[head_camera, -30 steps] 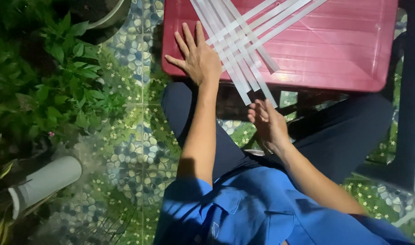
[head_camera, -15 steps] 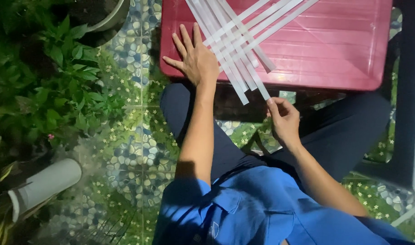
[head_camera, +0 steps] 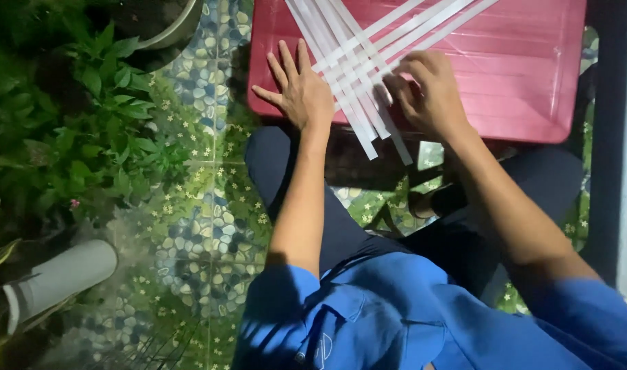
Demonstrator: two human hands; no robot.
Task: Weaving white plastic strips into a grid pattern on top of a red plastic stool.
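Fingers of left hand splayed flat, right hand pinching white strips on red table

Floor: pebble-pattern tiles with green patches. Leafy plants at left; grey pipe lower left.

Strips lie crossed on the table, plants left

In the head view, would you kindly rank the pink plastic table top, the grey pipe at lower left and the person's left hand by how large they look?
1. Pink plastic table top, clearly the largest.
2. Grey pipe.
3. Left hand.
The pipe and the hand look close in size, and the pipe is partly hidden by leaves, so their order is unsure.
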